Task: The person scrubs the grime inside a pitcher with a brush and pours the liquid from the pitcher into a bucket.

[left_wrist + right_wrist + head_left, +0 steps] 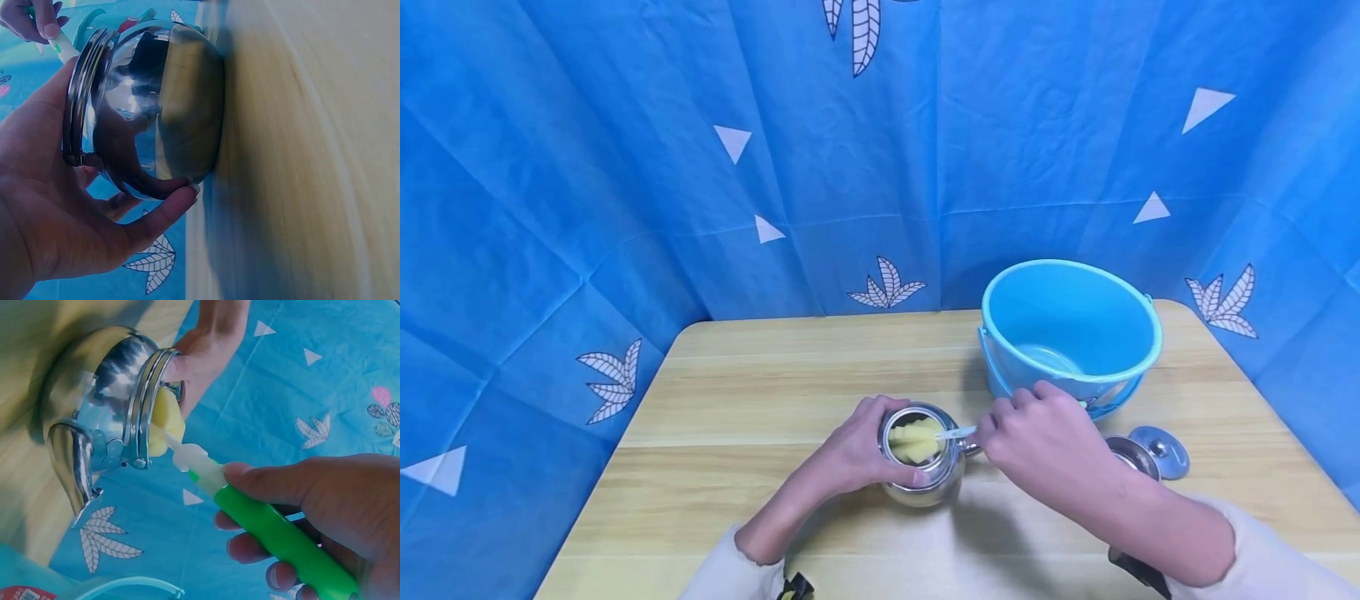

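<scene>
A shiny, round-bellied metal teapot (925, 493) stands on the table, its mouth uncovered. My left hand (859, 454) grips it from the left, the thumb along the near side of the rim and the fingers around the far side. With my right hand (1048, 442) I hold a sponge brush by its thick green handle (269, 534), fingers wrapped round it and thumb near the white neck. Its yellow sponge head (167, 419) sits in the teapot's mouth, the lower part hidden inside. The spout (70, 465) points toward my right hand in the right wrist view.
A light blue bucket (1067, 312) stands at the table's back right. By my right forearm lie a metal lid with a knob (1163, 452) and a metal cup-like piece (1133, 454), partly covered by the arm. A blue patterned curtain (850, 167) hangs around the wooden table (737, 408).
</scene>
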{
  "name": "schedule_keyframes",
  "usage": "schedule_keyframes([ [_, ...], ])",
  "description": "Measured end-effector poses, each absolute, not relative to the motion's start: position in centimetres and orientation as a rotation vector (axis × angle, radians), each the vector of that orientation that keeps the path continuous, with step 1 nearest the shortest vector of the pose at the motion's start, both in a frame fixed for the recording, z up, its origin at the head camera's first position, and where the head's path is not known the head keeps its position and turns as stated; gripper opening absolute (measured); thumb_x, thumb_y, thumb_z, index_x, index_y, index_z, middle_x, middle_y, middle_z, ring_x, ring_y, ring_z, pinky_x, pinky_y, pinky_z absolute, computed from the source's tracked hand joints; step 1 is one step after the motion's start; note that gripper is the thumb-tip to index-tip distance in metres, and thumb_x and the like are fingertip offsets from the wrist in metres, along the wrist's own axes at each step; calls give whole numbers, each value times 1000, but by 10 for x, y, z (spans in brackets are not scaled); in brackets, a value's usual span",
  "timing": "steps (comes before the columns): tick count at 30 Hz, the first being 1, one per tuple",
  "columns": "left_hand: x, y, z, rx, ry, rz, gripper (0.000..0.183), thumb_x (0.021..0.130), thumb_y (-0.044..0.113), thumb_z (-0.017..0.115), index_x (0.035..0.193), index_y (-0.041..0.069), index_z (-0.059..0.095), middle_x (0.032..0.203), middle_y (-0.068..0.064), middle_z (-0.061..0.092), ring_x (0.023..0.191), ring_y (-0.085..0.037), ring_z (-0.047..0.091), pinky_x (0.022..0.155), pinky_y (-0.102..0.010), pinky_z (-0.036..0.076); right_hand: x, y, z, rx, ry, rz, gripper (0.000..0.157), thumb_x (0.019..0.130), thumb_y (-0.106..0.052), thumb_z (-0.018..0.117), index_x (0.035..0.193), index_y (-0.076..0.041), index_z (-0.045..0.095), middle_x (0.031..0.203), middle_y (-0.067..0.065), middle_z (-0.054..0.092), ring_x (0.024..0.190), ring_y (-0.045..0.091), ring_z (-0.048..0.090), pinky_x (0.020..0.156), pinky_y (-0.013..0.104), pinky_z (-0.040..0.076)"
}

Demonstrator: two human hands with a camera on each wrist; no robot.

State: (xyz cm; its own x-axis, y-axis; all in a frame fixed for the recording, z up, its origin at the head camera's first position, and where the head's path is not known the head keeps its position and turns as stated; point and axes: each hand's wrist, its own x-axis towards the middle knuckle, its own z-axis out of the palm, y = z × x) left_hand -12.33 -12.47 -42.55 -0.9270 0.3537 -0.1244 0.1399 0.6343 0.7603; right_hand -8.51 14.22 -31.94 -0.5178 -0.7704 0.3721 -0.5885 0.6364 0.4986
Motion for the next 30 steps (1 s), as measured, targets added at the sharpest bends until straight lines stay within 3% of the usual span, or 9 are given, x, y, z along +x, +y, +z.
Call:
schedule_keyframes([
  [14, -124, -123, -426, 390, 2579, 1202, 102, 58, 58, 94, 144, 26, 50, 138, 1, 53, 122, -19, 57, 105, -49, 49, -86, 154, -320, 1046, -2283, -319, 37, 77, -38, 89, 64, -17, 62, 55, -4, 49, 49, 14, 41, 51, 25, 32],
  [30, -124, -125, -426, 404, 2573, 1217, 104, 57, 59, 94, 145, 25, 50, 140, 1, 52, 124, -19, 57, 107, -49, 48, -86, 160, -318, 1069, -2261, -269, 32, 78, -34, 88, 66, -16, 64, 55, -3, 52, 51, 15, 50, 52, 26, 40],
])
